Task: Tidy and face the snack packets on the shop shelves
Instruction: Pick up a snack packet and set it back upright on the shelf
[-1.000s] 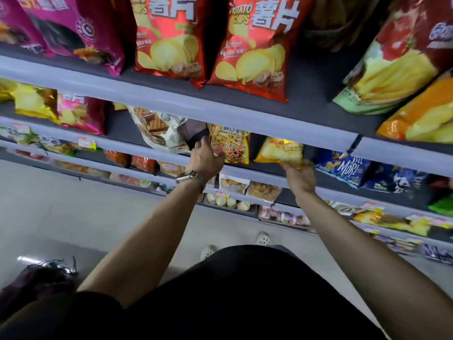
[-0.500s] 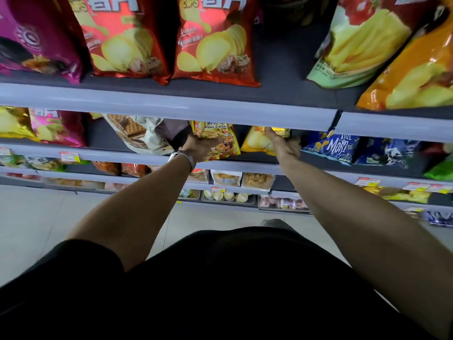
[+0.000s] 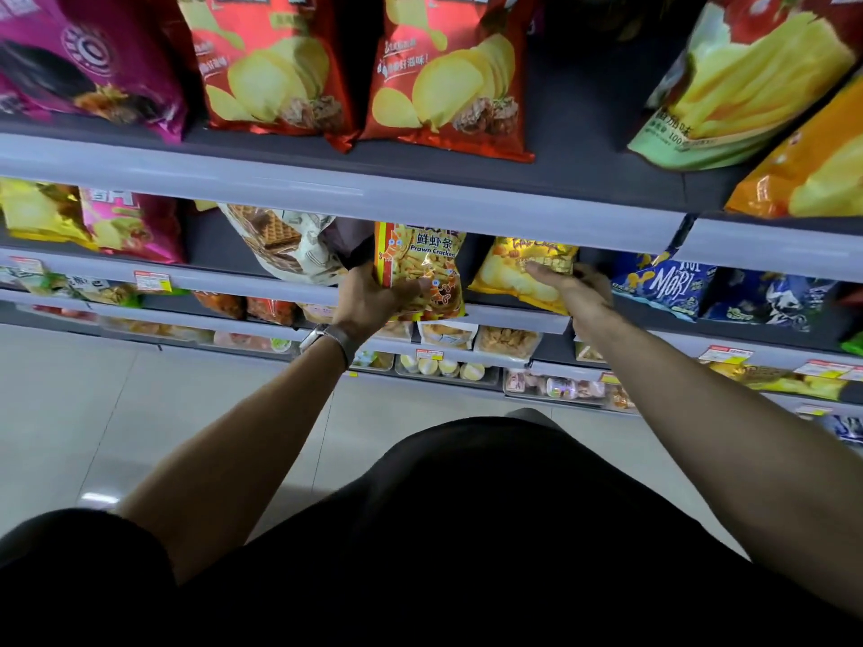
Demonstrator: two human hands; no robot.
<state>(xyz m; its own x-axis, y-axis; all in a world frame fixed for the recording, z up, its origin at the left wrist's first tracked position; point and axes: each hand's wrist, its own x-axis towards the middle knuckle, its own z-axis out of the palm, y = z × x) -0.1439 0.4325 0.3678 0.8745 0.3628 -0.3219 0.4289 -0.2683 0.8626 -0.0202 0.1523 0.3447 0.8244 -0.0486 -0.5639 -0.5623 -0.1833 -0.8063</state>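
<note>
Thumb and fingers of my left hand (image 3: 371, 298) are curled round the prawn cracker packet (image 3: 422, 261): the thumb lies across the lower front, and the other fingers go behind the packet's left edge, where I cannot see them. The packet stands upright in that grip with its printed face towards me and its bottom at the grey shelf rail (image 3: 513, 316).

My right hand (image 3: 576, 289) holds the yellow crisp packet (image 3: 516, 277) just beside it. The thumb is stretched over the upper front and the fingers are bent round the packet's right edge, so it is pinched between them. A dark gap shows between the two packets. Both sit on the same shelf, tucked under the rail of the shelf above.

On my left wrist, just behind the hand, is a watch (image 3: 322, 338). To the left of my left hand a wafer packet (image 3: 285, 247) leans over, close against the hand. Further left is a pink packet (image 3: 133, 226). To the right of my right hand lies a blue packet (image 3: 665, 287).

Above both hands, on the next shelf up, stand two red crisp bags (image 3: 273, 67), side by side. Below my hands, on the lower shelves, are clear trays (image 3: 443, 366) of small snacks, and beyond them the pale floor (image 3: 140, 413)
</note>
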